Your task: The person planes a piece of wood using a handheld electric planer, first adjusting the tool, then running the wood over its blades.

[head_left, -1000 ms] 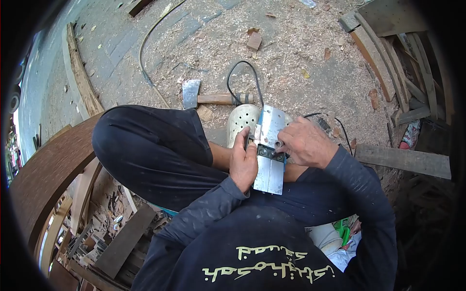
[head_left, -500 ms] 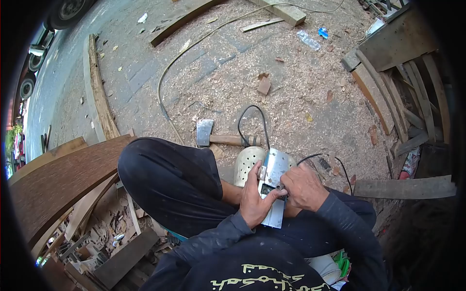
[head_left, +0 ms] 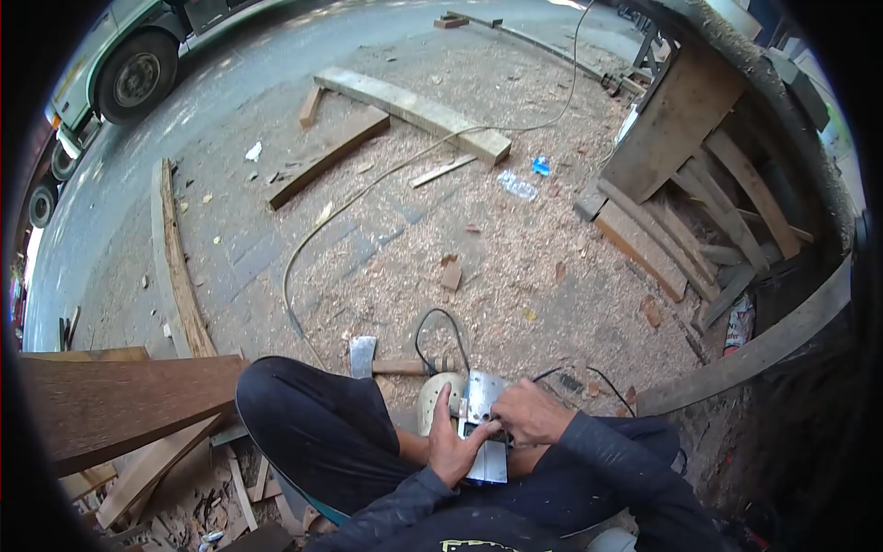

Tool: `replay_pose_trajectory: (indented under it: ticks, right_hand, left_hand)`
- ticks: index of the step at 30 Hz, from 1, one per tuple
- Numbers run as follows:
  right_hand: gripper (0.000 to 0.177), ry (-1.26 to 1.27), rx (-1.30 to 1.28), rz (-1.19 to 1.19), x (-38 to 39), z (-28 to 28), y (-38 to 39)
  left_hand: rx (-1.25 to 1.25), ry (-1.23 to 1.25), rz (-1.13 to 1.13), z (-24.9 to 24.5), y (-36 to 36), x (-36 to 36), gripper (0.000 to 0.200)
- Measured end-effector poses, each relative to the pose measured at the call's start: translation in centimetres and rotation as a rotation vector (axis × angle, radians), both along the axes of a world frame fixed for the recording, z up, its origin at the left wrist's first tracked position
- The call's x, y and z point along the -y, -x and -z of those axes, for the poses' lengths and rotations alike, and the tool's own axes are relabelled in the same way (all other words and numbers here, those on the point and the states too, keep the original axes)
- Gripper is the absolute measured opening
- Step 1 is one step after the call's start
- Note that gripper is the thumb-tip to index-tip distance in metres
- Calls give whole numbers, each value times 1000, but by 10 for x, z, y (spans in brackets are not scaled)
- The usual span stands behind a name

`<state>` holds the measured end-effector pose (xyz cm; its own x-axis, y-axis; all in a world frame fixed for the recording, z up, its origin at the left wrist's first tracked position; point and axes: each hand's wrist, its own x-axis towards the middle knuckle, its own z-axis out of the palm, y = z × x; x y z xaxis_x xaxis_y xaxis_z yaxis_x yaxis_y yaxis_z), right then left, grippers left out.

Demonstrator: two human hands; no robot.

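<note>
An upturned electric hand planer (head_left: 485, 394) rests in my lap, its flat metal sole facing up. My left hand (head_left: 452, 453) grips its left side, with the thumb reaching over the dark slot in the middle. On the other side, my right hand (head_left: 533, 413) has its fingers bent closed at that slot; whatever they pinch is too small and hidden to name. A beige clog with holes (head_left: 432, 397) shows just left of the planer. Beyond it lies a hatchet (head_left: 363, 357) with a wooden handle, a black cable looping over the handle.
Wood shavings cover the ground, crossed by a long cord (head_left: 317, 241). Timber beams (head_left: 414, 109) lie ahead. Planks lean at right near a board (head_left: 676, 120); a wide brown plank (head_left: 129, 405) sits at left. A truck wheel (head_left: 138, 78) stands on the road.
My view has tilted upward, so the hands, planer and hatchet sit lower in the frame and more road shows. Both hands stay at the planer in nearly the same hold.
</note>
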<state>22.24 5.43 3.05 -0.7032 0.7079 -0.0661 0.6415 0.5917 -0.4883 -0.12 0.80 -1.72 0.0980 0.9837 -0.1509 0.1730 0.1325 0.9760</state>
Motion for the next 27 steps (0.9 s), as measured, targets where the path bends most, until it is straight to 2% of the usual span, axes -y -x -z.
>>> replay_pose_trajectory:
  ticks: [4, 10, 12, 13, 14, 16, 17, 18, 20, 22, 23, 25, 27]
  right_hand:
    - [13, -47, -50, 13, 8, -5, 3]
    - [13, -249, -62, -25, -5, -28, -1]
    - [12, -271, -84, 43, -27, -49, -4]
    - [17, -234, -134, 151, -37, -53, -7]
    - [17, -241, -134, 153, -42, -46, -12]
    - [27, -179, -195, 506, -58, -19, -24]
    - [30, -91, -187, 615, -61, -10, -28]
    - [30, -97, -190, 603, -60, 5, -31]
    - [27, 171, -259, 792, -60, 49, -38]
    - [28, 184, -246, 877, -55, 119, -53]
    - [28, 172, -251, 871, -51, 130, -56]
    - [36, 69, -90, 880, -46, 144, -61]
    - [35, 52, -95, 915, -45, 159, -69]
  left_hand:
    - [38, 17, 39, -5, 5, -1, 117]
    - [37, -15, 129, -7, 8, -1, 126]
    - [3, -49, 164, -10, 10, 0, 126]
    - [0, -38, 162, -13, 10, -1, 123]
    - [-1, -45, 165, -12, 9, -2, 123]
    - [95, 71, 119, -7, 9, -2, 120]
    - [81, 74, 94, -6, 8, -1, 110]
    - [80, 66, 83, -5, 7, 0, 110]
    - [187, 169, 31, 0, 5, -2, 104]
    - [239, 171, -7, 12, 2, 0, 97]
    - [222, 182, -7, 14, 1, -1, 95]
    - [177, 183, -15, 16, 0, -2, 91]
    - [191, 202, -18, 20, -1, -2, 91]
